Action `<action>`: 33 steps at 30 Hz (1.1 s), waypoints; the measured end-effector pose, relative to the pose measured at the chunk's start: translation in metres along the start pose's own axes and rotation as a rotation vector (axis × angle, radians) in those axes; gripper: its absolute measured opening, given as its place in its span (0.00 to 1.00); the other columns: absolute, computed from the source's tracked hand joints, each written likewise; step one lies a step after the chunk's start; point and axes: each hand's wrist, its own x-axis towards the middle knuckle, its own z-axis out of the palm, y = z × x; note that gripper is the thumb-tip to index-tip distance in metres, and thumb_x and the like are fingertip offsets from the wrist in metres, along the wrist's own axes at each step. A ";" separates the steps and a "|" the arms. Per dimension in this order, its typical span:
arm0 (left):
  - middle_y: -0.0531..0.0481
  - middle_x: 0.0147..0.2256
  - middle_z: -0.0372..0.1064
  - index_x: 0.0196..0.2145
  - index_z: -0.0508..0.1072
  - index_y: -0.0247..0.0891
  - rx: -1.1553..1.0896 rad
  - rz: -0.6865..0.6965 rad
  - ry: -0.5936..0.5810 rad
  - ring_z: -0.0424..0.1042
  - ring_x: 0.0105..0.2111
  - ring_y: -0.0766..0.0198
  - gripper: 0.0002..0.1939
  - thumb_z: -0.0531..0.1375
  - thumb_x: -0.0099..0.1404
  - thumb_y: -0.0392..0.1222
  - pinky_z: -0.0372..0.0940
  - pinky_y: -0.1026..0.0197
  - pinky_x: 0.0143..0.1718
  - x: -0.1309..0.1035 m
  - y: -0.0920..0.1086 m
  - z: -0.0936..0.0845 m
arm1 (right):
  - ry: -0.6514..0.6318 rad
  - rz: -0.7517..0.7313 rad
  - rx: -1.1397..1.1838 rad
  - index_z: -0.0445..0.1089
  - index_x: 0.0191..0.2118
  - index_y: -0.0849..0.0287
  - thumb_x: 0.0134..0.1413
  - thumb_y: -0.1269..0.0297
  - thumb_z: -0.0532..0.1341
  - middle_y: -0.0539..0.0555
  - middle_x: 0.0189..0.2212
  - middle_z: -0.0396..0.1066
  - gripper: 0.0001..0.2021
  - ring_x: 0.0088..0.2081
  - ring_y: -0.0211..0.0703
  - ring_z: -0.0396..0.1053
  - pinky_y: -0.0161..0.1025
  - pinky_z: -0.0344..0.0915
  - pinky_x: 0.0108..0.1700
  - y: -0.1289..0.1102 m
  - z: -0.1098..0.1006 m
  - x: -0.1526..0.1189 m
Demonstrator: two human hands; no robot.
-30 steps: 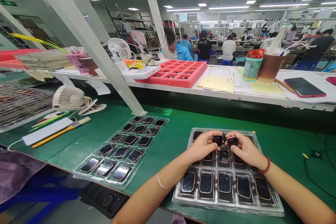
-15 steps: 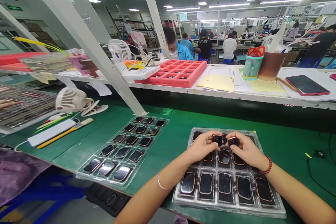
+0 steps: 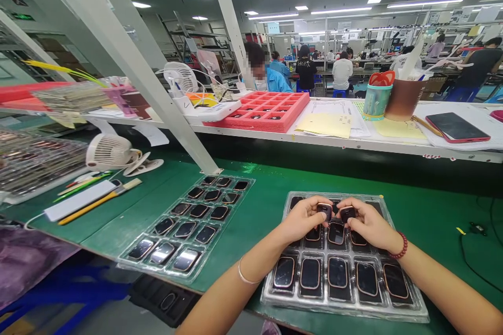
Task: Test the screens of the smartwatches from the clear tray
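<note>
My left hand (image 3: pixel 307 218) pinches a dark watch-like piece (image 3: pixel 324 212) with a coppery rim, held above the back part of a clear plastic tray (image 3: pixel 306 301). Close beside it, my right hand (image 3: pixel 365 221) grips a similar piece (image 3: pixel 347 214) between thumb and fingers. Below my hands, the tray's front row carries several rectangular pieces (image 3: pixel 338 272) with black faces, each in its own pocket. My hands and the held pieces partly cover the back rows. A second clear tray (image 3: pixel 192 274), filled with similar pieces, lies to the left on the green table.
A white clip fan (image 3: pixel 112 152), a white bar (image 3: pixel 80 200) and a yellow-handled brush (image 3: pixel 88 207) lie left. The raised shelf (image 3: pixel 377 145) bears a red foam tray (image 3: pixel 271 121), cups and a phone (image 3: pixel 458 127). A slanted post (image 3: pixel 157 99) stands at left. Cables lie right; people sit beyond.
The view has shifted slightly. Both hands stay over the tray, and the pieces they hold are tilted a little differently.
</note>
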 end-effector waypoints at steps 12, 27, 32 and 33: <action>0.45 0.39 0.70 0.48 0.67 0.36 0.011 -0.019 -0.043 0.74 0.34 0.60 0.20 0.59 0.57 0.37 0.62 0.65 0.28 -0.002 -0.003 -0.001 | 0.020 -0.018 -0.064 0.63 0.44 0.58 0.53 0.73 0.55 0.52 0.35 0.69 0.12 0.38 0.43 0.68 0.39 0.65 0.39 -0.005 -0.001 0.000; 0.47 0.38 0.71 0.52 0.62 0.38 -0.131 -0.015 -0.046 0.72 0.34 0.65 0.31 0.64 0.50 0.29 0.65 0.63 0.37 0.002 -0.006 -0.002 | -0.036 -0.013 -0.028 0.62 0.44 0.57 0.47 0.74 0.54 0.53 0.36 0.67 0.15 0.37 0.44 0.67 0.38 0.63 0.35 -0.012 0.000 -0.003; 0.48 0.34 0.70 0.51 0.60 0.38 -0.298 -0.040 -0.129 0.70 0.21 0.70 0.33 0.68 0.48 0.35 0.57 0.72 0.18 -0.004 0.004 -0.008 | -0.014 -0.018 -0.025 0.62 0.45 0.58 0.49 0.73 0.55 0.54 0.37 0.67 0.16 0.39 0.45 0.67 0.40 0.64 0.39 -0.011 0.000 -0.003; 0.48 0.33 0.70 0.50 0.61 0.37 -0.342 -0.041 -0.179 0.69 0.19 0.71 0.33 0.69 0.49 0.36 0.56 0.73 0.17 -0.012 0.010 -0.007 | -0.011 -0.021 -0.024 0.62 0.46 0.58 0.49 0.72 0.55 0.54 0.37 0.67 0.15 0.39 0.45 0.67 0.41 0.64 0.39 -0.011 0.001 -0.003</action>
